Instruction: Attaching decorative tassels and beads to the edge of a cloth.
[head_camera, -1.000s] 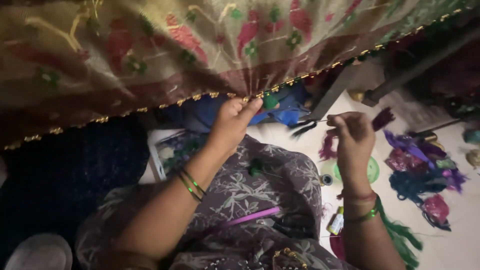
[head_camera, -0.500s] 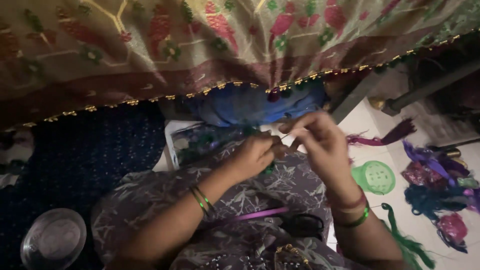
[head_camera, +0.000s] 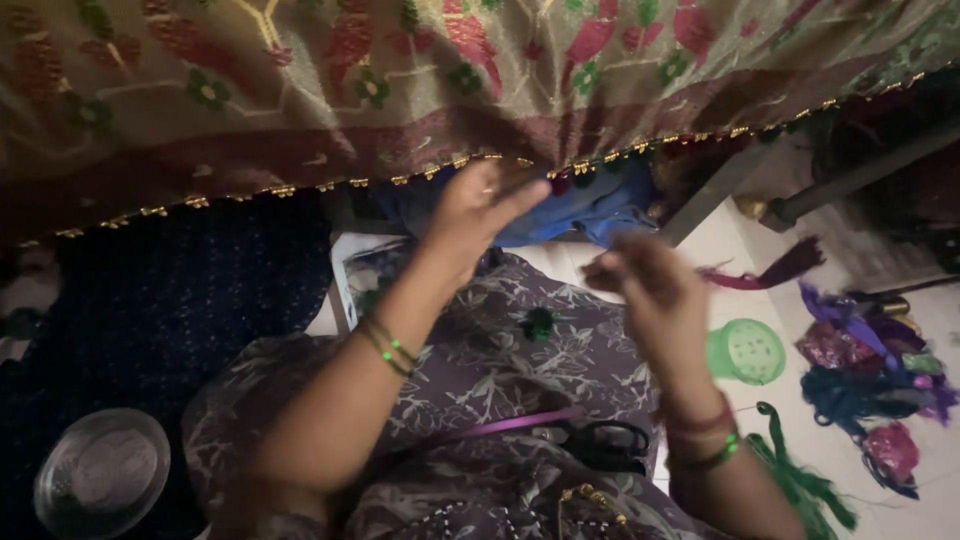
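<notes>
Nearest, black scissors (head_camera: 600, 443) lie on the lap, below both hands. The right hand (head_camera: 650, 290) is blurred, fingers pinched together; what they grip I cannot tell. Just up and left of it, the left hand (head_camera: 475, 215) pinches the gold-beaded hem of the embroidered cloth (head_camera: 420, 90).
</notes>
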